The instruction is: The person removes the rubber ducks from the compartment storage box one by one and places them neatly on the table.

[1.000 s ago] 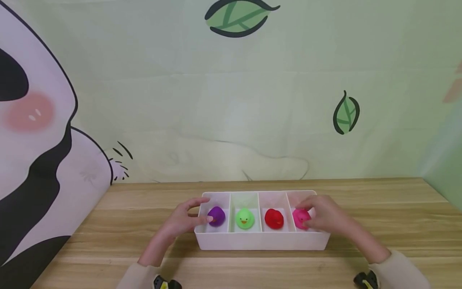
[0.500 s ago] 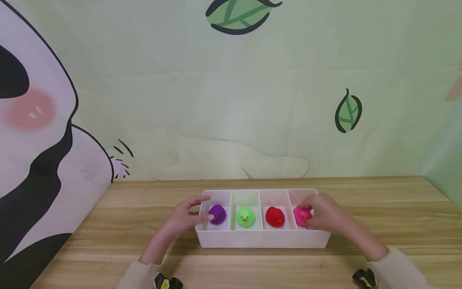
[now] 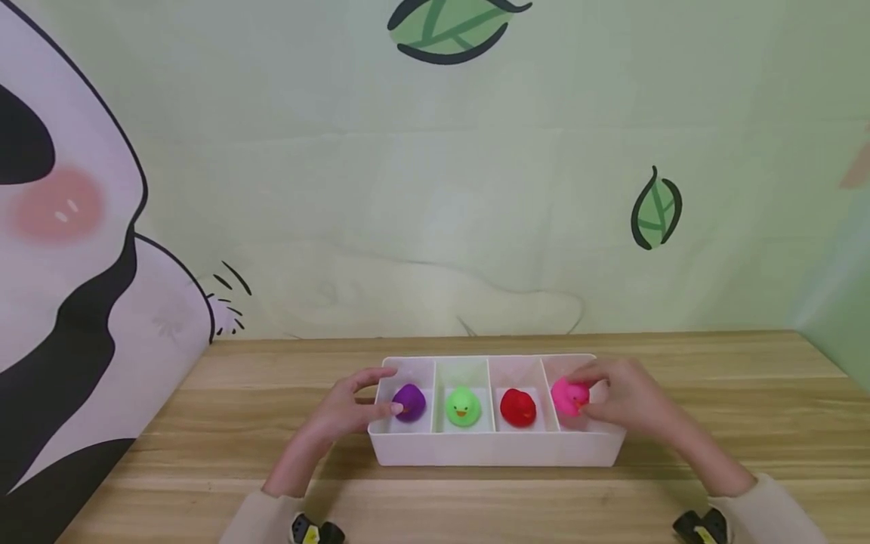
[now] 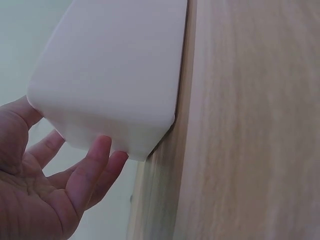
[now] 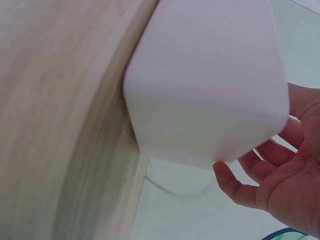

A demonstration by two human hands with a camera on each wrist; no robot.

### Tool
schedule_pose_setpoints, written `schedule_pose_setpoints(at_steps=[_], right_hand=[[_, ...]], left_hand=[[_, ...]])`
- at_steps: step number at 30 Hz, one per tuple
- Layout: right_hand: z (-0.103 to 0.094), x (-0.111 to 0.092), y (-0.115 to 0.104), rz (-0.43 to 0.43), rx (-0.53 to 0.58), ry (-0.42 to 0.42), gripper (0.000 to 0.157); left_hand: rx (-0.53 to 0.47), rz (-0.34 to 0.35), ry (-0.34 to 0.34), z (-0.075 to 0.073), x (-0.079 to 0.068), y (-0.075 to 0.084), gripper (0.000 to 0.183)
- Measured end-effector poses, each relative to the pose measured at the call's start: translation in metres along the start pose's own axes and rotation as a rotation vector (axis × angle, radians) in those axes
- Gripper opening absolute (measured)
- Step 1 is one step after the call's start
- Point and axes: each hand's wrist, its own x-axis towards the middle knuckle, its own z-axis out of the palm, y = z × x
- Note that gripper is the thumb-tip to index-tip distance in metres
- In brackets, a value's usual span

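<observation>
In the head view, a white tray with divided compartments holds a purple rubber duck, a green rubber duck, a red rubber duck and a pink rubber duck. My left hand grips the tray's left end, its thumb over the rim near the purple duck. Fingers rest against the outer end wall in the left wrist view. At the rightmost compartment, my right hand pinches the pink duck between thumb and index finger. In the right wrist view, a fingertip meets the end wall.
The tray stands on a wooden tabletop. Behind it hangs a pale green backdrop printed with leaves and a large panda at the left.
The pink duck has risen slightly in its compartment, and my right hand has shifted a little to the right. My left hand and the other ducks hold their places.
</observation>
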Motion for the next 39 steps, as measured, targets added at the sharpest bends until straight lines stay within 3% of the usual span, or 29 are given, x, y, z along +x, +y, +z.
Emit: schedule_pose_setpoints(at_steps=[6,14,30,39], right_hand=[[-0.009,-0.001,-0.004,0.046,0.042,0.027,0.035],[-0.019,0.001,0.002,0.031,0.088,0.092,0.035],[-0.042,0.009,0.019,0.215,0.184,0.133,0.048],[-0.045,0.019,0.038,0.267,0.212,0.142,0.049]], left_hand=[[0.002,0.005,0.006,0.001,0.000,-0.002,0.058],[-0.004,0.015,0.005,0.000,-0.001,0.000,0.058],[-0.033,0.001,0.028,0.002,0.002,-0.004,0.054],[-0.022,0.005,0.021,0.001,0.000,-0.002,0.056]])
